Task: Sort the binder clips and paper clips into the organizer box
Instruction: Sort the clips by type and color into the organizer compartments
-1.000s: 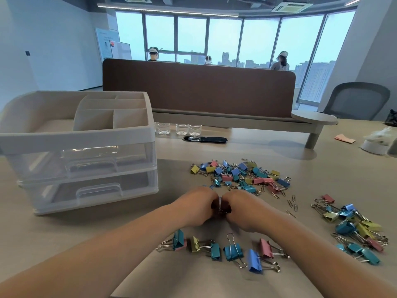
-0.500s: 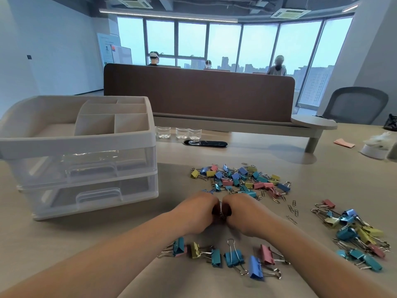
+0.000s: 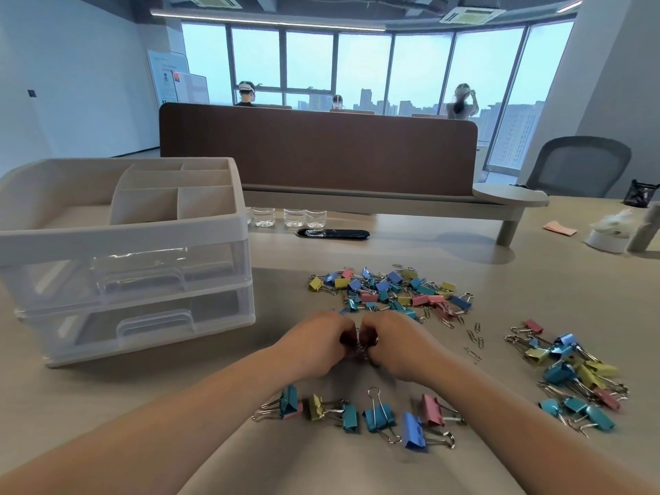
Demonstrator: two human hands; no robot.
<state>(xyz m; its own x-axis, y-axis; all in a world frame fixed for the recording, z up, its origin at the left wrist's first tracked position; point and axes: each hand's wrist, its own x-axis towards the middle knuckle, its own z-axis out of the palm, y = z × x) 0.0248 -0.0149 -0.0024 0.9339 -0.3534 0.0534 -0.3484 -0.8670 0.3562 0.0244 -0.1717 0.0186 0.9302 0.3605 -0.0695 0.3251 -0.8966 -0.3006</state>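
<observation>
**Both hands closed on one small piece at mid-bench**

Head view: the left hand (image 3: pixel 314 346) and right hand (image 3: pixel 396 346) meet knuckle to knuckle on the bench (image 3: pixel 535 280). The fingers of both are curled tight, and each grip pinches the same shiny metal piece (image 3: pixel 359 346). It may be a clip, but it is mostly hidden.

Just in front of the wrists lies a near row of binder clips (image 3: pixel 378 418), six as far as I can count. A far heap of binder clips (image 3: pixel 389 292) lies beyond the hands and a right heap of binder clips (image 3: pixel 571 373) lies well apart from it; both are too tangled to count. About four loose paper clips (image 3: pixel 476 337) lie between the heaps.

The organizer box (image 3: pixel 125 244) stands to the left, with two clear drawers pushed in and an open divided top. Three clear cups (image 3: pixel 289 216) stand behind it.
</observation>
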